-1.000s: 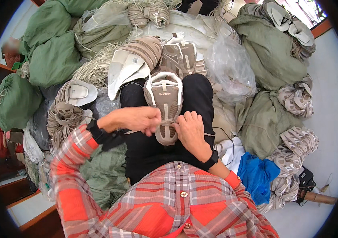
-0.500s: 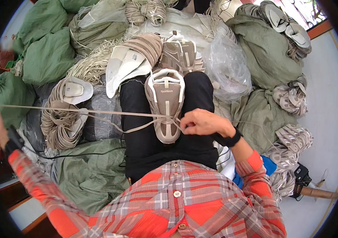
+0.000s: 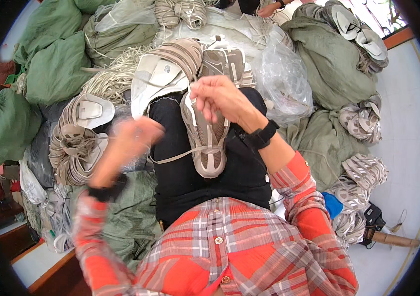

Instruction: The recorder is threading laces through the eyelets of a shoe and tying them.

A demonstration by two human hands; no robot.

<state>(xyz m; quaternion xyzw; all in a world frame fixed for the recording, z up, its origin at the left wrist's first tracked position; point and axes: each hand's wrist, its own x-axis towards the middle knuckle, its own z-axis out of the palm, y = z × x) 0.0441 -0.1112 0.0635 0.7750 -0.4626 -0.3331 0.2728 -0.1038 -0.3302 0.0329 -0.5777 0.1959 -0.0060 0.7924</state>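
Observation:
A taupe and white shoe upper (image 3: pixel 209 166) lies across my lap, its toe toward me. A flat beige shoelace (image 3: pixel 174 159) passes through its lower eyelets and loops out to the left. My right hand (image 3: pixel 219 98) is raised over the upper's tongue end and covers much of it. Its thumb and forefinger pinch together on what looks like a piece of the lace. My left hand (image 3: pixel 138 133) hovers by my left thigh, apart from the upper. Motion smears its fingers, so whether it holds the lace's other end is hidden.
Stacked uppers (image 3: pixel 178 54) stand beyond my knees, with a bundle of laces (image 3: pixel 113 74) beside them. More uppers (image 3: pixel 74 148) lie at my left. Green sacks (image 3: pixel 57 74) and a clear plastic bag (image 3: pixel 284 84) surround me. Another person's hand (image 3: pixel 269 9) shows at the top edge.
My left hand has come in from the far left toward my thigh, and the taut lace has gone slack. My right hand has risen from the eyelets to the upper's far end.

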